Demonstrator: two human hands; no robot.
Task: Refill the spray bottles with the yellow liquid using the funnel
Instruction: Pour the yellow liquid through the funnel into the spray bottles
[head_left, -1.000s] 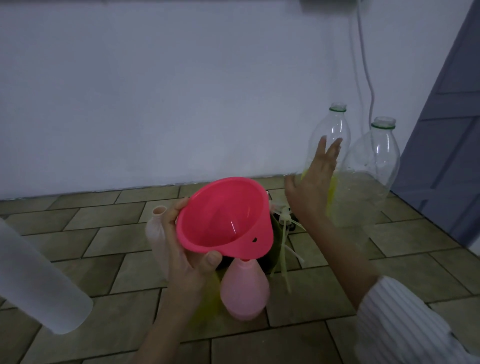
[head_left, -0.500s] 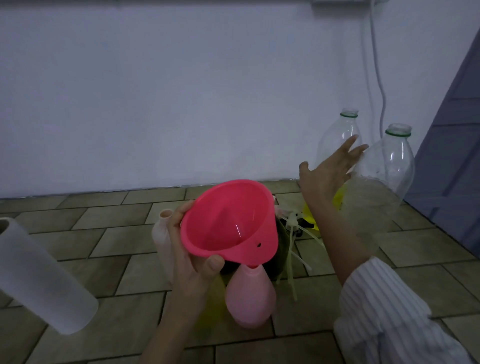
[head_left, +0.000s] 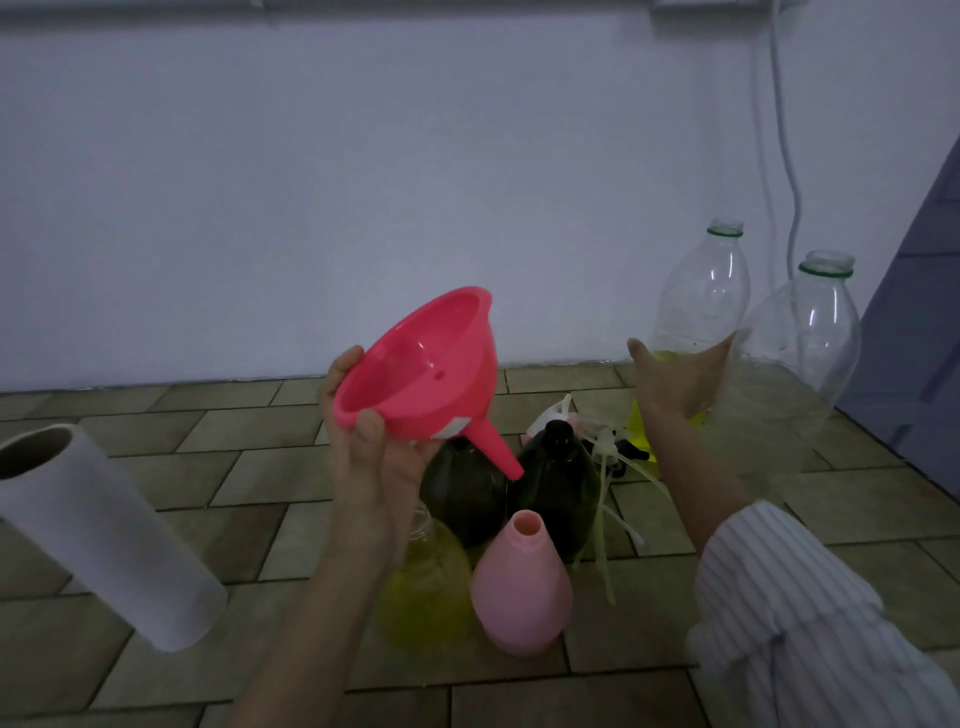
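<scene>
**Left hand grips the funnel, right hand at the big bottle**

Left hand (head_left: 374, 467) curls round the rim of the pink funnel (head_left: 421, 364), thumb on the near edge and fingers behind, holding it tilted with its spout pointing down and right over the dark bottles (head_left: 556, 483). The funnel is smooth, glossy plastic with a small hole in its wall and a pale sticker, unreadable, near the spout. Right hand (head_left: 675, 384) is spread, fingers straight, against the lower part of a tall clear plastic bottle (head_left: 701, 296) at the far right, which holds yellow liquid at the bottom; whether it grips cannot be told. A second clear bottle (head_left: 810, 332) stands just beside it. On the tiled floor (head_left: 234, 467), a matte pink conical bottle (head_left: 522, 587), uncapped, stands nearest, touching a clear bottle of yellow liquid (head_left: 426, 587). Spray heads with tubes (head_left: 608, 467) lie to the right. A white roll (head_left: 104, 535) is at the near left.
</scene>
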